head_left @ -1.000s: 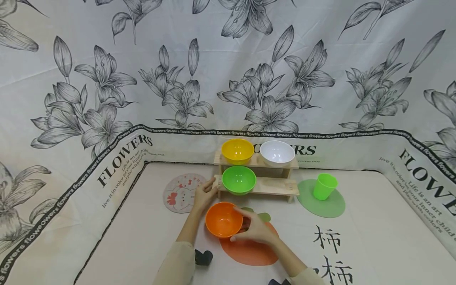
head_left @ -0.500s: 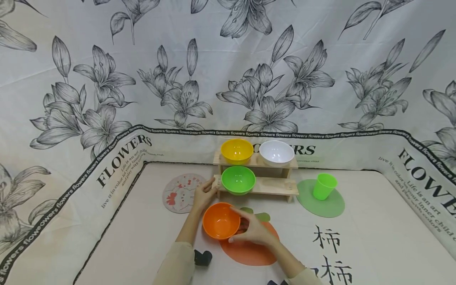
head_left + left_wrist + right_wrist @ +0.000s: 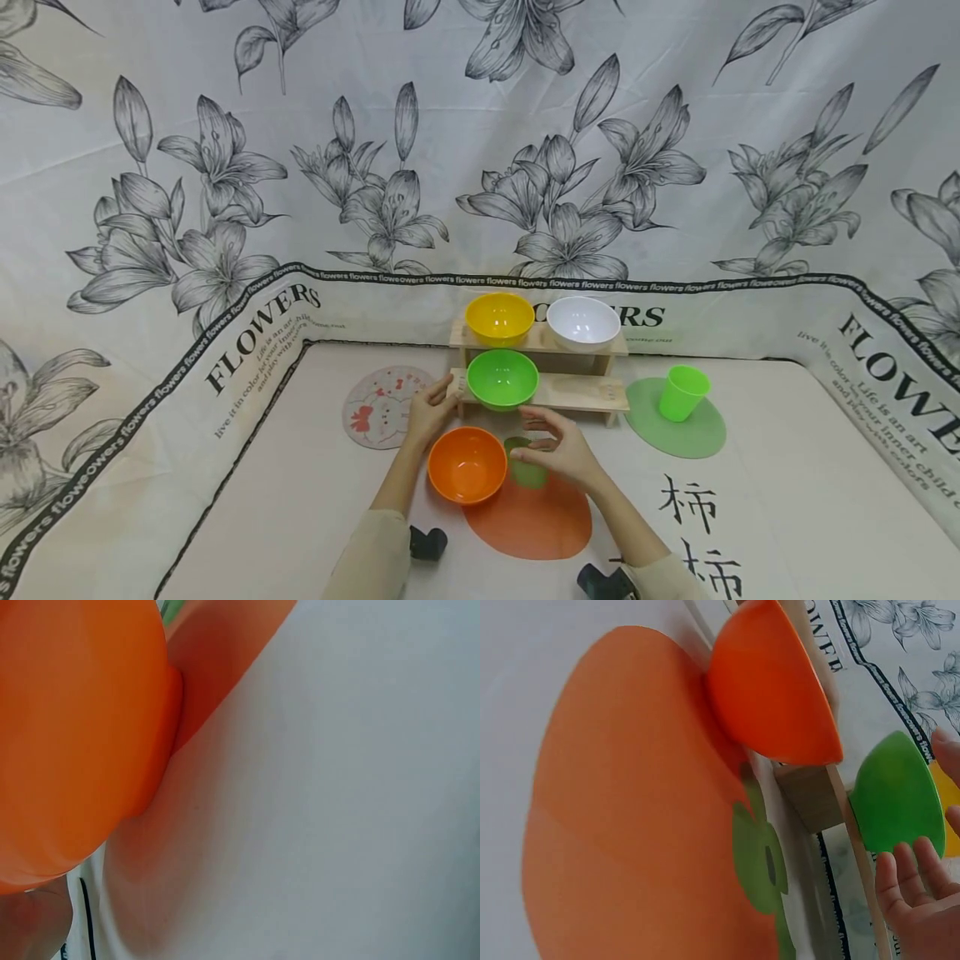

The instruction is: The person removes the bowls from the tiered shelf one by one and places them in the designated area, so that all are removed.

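An orange bowl (image 3: 467, 467) stands upright at the left edge of the orange persimmon-shaped mat (image 3: 532, 525). It also fills the left side of the left wrist view. My right hand (image 3: 562, 450) is just right of it, fingers spread and bent, holding nothing. In the right wrist view those fingers reach towards the green bowl (image 3: 900, 799); contact cannot be made out. That green bowl (image 3: 502, 380) sits at the left of the lower board of a two-step wooden stand (image 3: 573, 392). At the board's left end my left hand (image 3: 429, 417) rests its fingers.
On the stand's upper board are a yellow bowl (image 3: 500, 320) and a white bowl (image 3: 583, 322). A green cup (image 3: 684, 393) stands on a round green mat (image 3: 675, 437) at right. A round rabbit-print mat (image 3: 378, 408) lies behind the left hand. Flower-printed cloth (image 3: 375, 208) hangs behind.
The orange bowl shifted slightly left with the right hand round its side. Since then the right hand has let go and moved up and right towards the stand. The left hand has stayed put.
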Demonstrator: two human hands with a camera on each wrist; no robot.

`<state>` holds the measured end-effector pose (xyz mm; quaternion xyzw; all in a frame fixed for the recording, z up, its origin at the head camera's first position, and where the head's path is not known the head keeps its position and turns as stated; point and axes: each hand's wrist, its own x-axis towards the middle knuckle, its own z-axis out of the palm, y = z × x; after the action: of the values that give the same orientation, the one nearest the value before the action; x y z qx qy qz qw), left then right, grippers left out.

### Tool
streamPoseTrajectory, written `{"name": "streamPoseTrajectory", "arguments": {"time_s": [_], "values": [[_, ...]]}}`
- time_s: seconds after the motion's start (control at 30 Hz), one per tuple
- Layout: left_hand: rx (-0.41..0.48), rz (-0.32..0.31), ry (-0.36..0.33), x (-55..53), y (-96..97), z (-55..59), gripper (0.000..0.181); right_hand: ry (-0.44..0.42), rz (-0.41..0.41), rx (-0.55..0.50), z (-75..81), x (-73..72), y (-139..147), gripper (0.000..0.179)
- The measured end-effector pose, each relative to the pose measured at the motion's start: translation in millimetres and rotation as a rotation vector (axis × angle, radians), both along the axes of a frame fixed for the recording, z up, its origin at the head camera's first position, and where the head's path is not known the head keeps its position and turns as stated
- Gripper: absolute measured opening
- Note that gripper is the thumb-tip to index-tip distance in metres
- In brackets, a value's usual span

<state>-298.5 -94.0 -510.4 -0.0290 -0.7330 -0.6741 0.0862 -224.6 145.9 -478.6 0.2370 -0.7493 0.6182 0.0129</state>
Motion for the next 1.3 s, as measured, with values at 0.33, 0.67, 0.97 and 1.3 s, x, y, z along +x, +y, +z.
{"name": "streamPoseTrajectory", "arguments": {"time_s": [0.33,0.67,0.97,1.3], "values": [[0.014,-0.031,0.006,0.7,-1.1,5.3,0.045,-0.008,-0.183,-0.088,35.4,-14.6,9.2,0.072],[-0.004,-0.053,0.014,20.1,1.7,33.2,0.042,-0.052,-0.066,-0.086,16.2,-45.0,6.6,0.077],[-0.005,-0.059,0.029,19.7,2.2,32.4,0.043,-0.094,-0.065,-0.090,11.5,-54.2,-1.2,0.079],[-0.008,-0.057,0.041,22.1,1.0,32.2,0.042,-0.124,-0.038,-0.059,12.9,-55.0,-7.3,0.083]]}}
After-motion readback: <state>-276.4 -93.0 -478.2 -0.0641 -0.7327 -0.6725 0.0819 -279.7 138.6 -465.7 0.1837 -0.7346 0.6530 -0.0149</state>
